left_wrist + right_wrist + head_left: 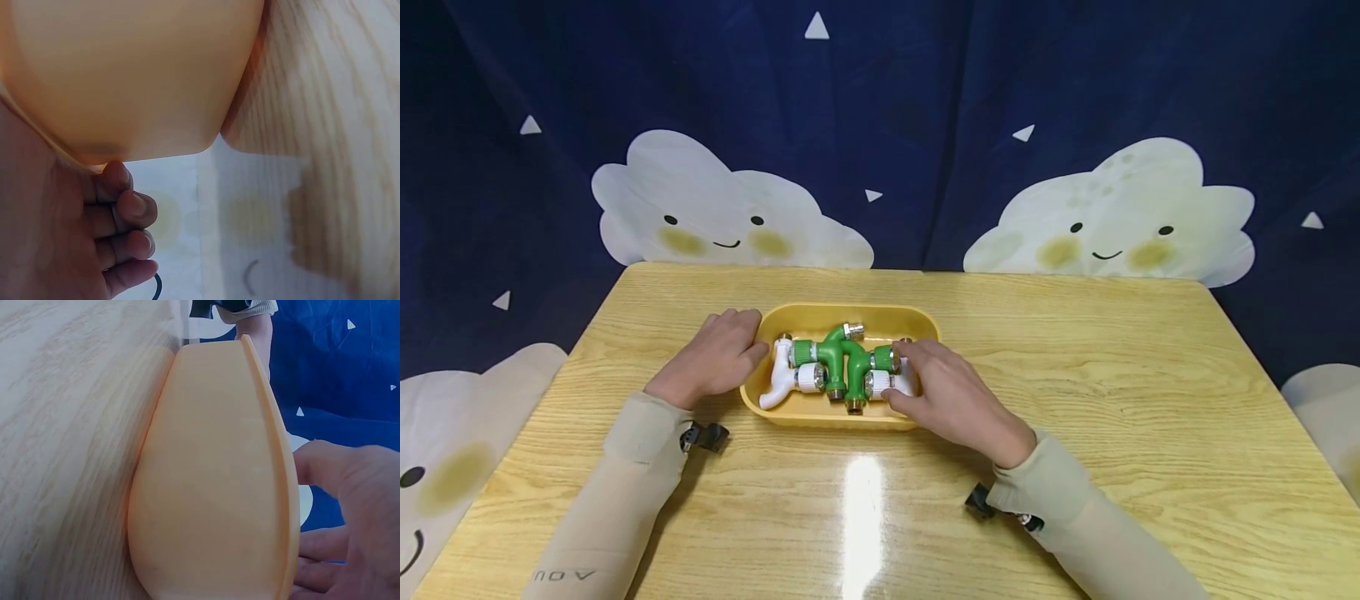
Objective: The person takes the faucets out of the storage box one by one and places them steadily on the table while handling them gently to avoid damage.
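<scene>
A shallow yellow tub (842, 423) on the table holds several water taps. A white tap (781, 375) lies at the left, two taps with green bodies, a green tap (833, 354) and another green tap (856, 375), in the middle. At the right end another white tap (906, 379) is partly covered by my right hand (955, 396). That hand reaches over the rim, thumb beside the white ribbed knob and fingers near the green knob, a gap between them. My left hand (721, 354) grips the tub's left rim, fingers curled outside, thumb over the edge.
The wooden table (1112, 400) extends around the tub, with a bright reflection in front. Behind it hangs a dark blue curtain (910, 108) with smiling clouds. Small black devices, one left (706, 437) and one right (981, 502), sit at the wrists.
</scene>
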Tool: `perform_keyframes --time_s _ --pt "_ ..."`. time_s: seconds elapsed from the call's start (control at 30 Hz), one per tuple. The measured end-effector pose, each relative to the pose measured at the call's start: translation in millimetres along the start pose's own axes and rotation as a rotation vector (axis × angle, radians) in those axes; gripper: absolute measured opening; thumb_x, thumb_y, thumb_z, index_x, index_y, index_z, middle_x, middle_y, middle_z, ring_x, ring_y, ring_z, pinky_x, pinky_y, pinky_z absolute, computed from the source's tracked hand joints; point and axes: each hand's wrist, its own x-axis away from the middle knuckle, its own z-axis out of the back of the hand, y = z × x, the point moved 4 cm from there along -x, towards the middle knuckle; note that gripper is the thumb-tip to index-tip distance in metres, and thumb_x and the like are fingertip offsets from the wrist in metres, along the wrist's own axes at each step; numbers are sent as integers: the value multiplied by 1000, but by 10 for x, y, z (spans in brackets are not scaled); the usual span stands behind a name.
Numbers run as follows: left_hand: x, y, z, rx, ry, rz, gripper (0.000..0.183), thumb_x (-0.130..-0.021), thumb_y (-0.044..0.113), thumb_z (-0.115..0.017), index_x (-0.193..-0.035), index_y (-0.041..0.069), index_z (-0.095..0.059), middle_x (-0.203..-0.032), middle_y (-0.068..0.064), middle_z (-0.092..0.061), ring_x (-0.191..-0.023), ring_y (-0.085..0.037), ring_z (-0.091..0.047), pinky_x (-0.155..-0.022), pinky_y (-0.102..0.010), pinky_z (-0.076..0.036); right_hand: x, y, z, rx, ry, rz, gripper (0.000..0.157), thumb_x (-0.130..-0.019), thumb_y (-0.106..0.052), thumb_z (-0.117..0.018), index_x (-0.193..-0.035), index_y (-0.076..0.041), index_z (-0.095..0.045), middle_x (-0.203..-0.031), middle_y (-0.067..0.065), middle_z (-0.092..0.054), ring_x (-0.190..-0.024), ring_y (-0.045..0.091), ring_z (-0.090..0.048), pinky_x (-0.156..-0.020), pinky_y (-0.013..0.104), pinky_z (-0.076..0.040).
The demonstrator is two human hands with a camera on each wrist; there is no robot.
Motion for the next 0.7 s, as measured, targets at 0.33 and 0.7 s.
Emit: perform_keyframes --time_s 0.33,0.7 --pt "6 -22 4 5 -2 7 18 -100 21 -44 -87 11 -51 -80 -6 -49 -82 -26 -48 -78 -37 -34 -69 -12 -11 43 -34 10 42 -91 -35 -75 -120 -5 -71 -78 0 -58 -82 16 -55 -71 32 -45" --pt "0 0 -3 6 5 -12 17 -100 21 -45 -86 11 -50 -77 -5 -46 -79 -25 -46 -76 -36 -33 -130 -38 18 100 -81 14 26 -88 -31 -79 -98 -7 -75 -65 -5 -51 -62 10 -44 -58 26 -35"
